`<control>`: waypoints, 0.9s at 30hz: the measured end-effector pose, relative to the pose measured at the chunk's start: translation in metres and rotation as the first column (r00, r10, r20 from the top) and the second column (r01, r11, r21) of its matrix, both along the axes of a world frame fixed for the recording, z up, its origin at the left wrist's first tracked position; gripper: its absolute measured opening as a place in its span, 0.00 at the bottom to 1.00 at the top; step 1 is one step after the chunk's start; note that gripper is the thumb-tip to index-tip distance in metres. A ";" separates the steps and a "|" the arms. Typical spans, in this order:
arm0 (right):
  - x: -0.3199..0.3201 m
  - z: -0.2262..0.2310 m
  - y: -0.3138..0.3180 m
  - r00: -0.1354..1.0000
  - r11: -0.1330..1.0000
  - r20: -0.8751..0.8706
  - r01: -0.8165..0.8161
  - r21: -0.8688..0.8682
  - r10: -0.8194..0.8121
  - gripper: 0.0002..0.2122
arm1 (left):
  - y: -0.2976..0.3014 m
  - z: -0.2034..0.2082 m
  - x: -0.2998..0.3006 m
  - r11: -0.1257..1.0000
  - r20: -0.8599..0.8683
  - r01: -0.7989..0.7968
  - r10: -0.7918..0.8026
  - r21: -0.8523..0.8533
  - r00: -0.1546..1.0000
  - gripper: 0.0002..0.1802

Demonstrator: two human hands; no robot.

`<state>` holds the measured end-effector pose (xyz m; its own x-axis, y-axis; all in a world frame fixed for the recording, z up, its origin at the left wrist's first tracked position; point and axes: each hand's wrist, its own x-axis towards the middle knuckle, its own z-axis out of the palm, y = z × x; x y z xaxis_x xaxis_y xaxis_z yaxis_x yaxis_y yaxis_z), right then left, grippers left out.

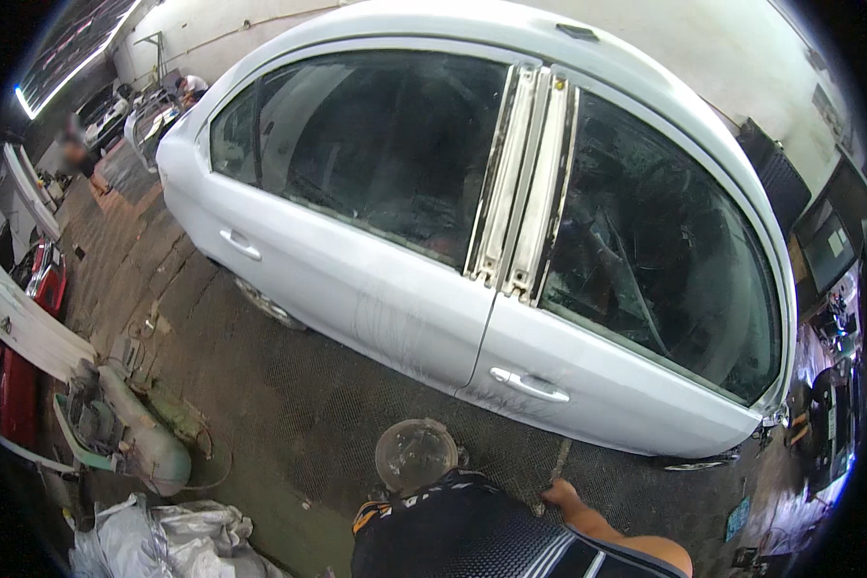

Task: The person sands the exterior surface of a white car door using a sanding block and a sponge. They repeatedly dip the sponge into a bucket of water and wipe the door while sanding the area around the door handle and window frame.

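Observation:
My right hand (562, 494) is low in front of the car's side, its fingers closed. A thin, pale strip-like thing (562, 457) runs up from the fingers toward the door's lower edge; its kind is too small to make out. My left hand does not show. Nearest to the right hand is the silver-white car's front door (626, 390), with a white handle (530, 384) and dark smudges below it. The rear door (356, 279) has dull, scratched-looking patches low down. Bare whitish pillar strips (515, 183) stand between the two dusty windows.
A round bucket (416, 455) stands on the dark floor close to my body. To the left are a grey-green cylindrical tank (149, 443), crumpled silvery sheeting (178, 539), a white panel (29, 313) and red car parts (48, 275). People are at the far left.

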<state>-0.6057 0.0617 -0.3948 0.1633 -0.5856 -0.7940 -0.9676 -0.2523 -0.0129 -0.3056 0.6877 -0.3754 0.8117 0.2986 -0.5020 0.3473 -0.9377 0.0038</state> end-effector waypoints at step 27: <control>0.044 0.061 -0.051 0.839 0.952 0.458 0.302 0.055 -0.293 0.16 | -0.182 0.023 0.141 0.411 -0.053 -0.264 0.457 -0.872 0.888 0.22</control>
<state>-0.5617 0.0109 -0.3340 0.3188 -0.6782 -0.6621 -0.8824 0.0426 -0.4685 -0.1647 0.5057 -0.3520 0.8311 0.0984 -0.5473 0.5544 -0.2240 0.8015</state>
